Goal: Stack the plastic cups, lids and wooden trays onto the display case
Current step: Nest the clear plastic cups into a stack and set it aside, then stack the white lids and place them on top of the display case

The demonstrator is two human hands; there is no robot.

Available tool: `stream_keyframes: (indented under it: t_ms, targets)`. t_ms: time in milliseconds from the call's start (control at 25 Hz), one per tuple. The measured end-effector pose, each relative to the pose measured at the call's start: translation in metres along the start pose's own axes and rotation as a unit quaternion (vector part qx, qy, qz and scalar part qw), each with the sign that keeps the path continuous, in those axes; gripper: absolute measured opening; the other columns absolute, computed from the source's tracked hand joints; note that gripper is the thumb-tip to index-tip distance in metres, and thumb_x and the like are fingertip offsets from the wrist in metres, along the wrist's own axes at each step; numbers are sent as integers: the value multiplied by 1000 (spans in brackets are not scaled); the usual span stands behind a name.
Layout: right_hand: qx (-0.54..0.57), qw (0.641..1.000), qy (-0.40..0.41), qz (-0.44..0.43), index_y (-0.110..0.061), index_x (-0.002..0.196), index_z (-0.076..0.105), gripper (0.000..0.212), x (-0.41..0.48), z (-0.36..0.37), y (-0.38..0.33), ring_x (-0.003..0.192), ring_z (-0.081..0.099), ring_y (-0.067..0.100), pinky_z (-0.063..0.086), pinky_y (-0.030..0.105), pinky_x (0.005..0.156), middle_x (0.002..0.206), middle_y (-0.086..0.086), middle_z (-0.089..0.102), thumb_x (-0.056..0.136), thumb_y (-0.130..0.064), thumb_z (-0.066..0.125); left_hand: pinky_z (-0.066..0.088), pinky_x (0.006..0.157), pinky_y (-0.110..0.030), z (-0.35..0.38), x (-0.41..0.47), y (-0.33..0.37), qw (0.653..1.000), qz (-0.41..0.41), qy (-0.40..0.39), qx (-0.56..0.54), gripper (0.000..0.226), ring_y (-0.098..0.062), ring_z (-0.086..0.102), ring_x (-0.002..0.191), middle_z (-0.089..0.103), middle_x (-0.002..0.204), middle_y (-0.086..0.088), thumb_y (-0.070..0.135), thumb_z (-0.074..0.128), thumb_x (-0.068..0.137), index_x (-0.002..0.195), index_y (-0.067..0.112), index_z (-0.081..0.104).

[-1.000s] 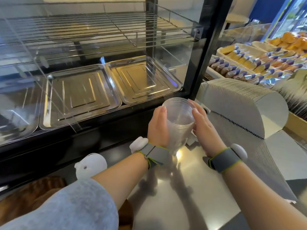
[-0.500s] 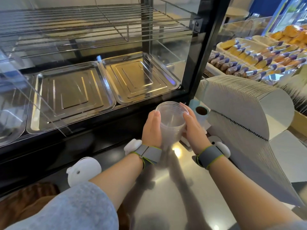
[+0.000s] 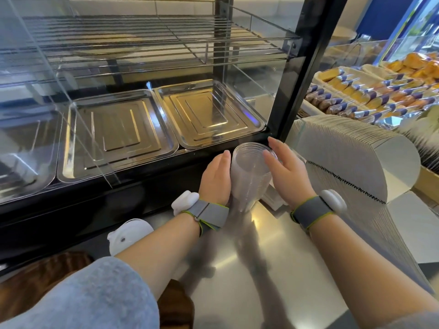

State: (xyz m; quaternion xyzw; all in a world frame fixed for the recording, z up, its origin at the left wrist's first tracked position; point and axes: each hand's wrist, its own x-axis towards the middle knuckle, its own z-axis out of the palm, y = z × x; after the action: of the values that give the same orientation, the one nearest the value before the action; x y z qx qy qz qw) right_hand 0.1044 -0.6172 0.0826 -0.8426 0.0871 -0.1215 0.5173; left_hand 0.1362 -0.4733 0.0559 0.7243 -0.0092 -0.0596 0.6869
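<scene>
Plastic cups point(image 3: 250, 176) — nested stack clasped between left hand point(image 3: 215, 179) and right hand point(image 3: 286, 172), base on table point(image 3: 273, 269) | display case point(image 3: 297, 67) just ahead | nothing stacked yet — lids, trays remain

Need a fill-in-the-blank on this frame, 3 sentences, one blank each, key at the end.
1. The stack of clear plastic cups is held between ____ hands, the left hand and the right hand.
2. Each wrist carries a ____ strap with a white device.
3. Inside the display case, the steel trays under the wire shelf hold ____.

Missing words: both; grey; nothing
</scene>
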Motion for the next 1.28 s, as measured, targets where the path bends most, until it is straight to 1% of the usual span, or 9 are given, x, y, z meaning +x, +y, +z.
stream_keyframes:
  t_ms: [80,160,280,360,520,640,880,1120,1280]
  targets:
    - [-98,992,-3,-76,-23,139,38,48,-7,1,-15,132,37,15,27,26,102,142,1,45,93,-34,47,33,109,-35,-11,-8,2,1000,18,-4,11,36,-14,49,118,58,122,5,35,32,97,118,20,57]
    - [-160,978,-30,-132,-21,140,36,49,-18,6,-28,137,31,18,23,28,108,146,4,41,94,-33,47,34,109,-32,-30,-20,0,999,40,-1,21,39,-11,49,121,55,133,0,33,36,96,127,17,54]
    - [-232,950,-84,-192,-19,142,32,52,-37,20,-41,142,21,20,15,36,117,150,4,35,94,-34,46,36,106,-28,-64,-43,-7,992,108,10,67,38,-7,50,120,57,128,2,35,40,95,126,17,55]
    - [-250,936,-111,-221,-18,142,33,53,-49,33,-45,143,20,21,18,46,118,150,4,36,94,-33,47,36,103,-22,-88,-58,-15,984,137,24,115,42,-4,50,120,56,127,5,39,40,91,125,20,55]
    - [-240,923,-167,-251,-18,141,36,52,-70,68,-41,142,23,21,23,50,115,149,4,38,93,-35,48,30,98,-7,-142,-88,-39,967,131,54,211,46,2,45,120,49,130,10,41,39,88,128,23,50]
    - [-230,916,-220,-245,-20,141,34,52,-81,106,-31,142,23,21,21,49,116,149,3,37,93,-38,46,27,106,-20,-176,-107,-61,956,83,86,268,48,-6,40,126,45,131,12,43,38,87,129,23,48]
    - [-208,913,-302,-178,-17,143,32,54,-89,178,-11,139,27,22,22,31,114,150,7,33,94,-35,47,28,108,-32,-206,-114,-90,934,-37,134,328,46,-22,38,130,44,140,-7,33,49,92,133,13,44]
    - [-218,920,-318,-66,-15,143,30,58,-87,225,0,122,45,30,38,35,103,139,12,39,92,-33,50,31,108,-39,-206,-96,-109,913,-128,140,361,62,-32,35,132,37,144,-13,34,55,86,139,10,32]
    - [-273,907,-318,-45,-10,139,36,49,-82,244,6,117,50,35,43,36,95,137,17,41,93,-24,48,37,98,-41,-200,-80,-118,862,-155,127,465,54,-36,41,124,40,139,-14,33,45,90,137,11,32]
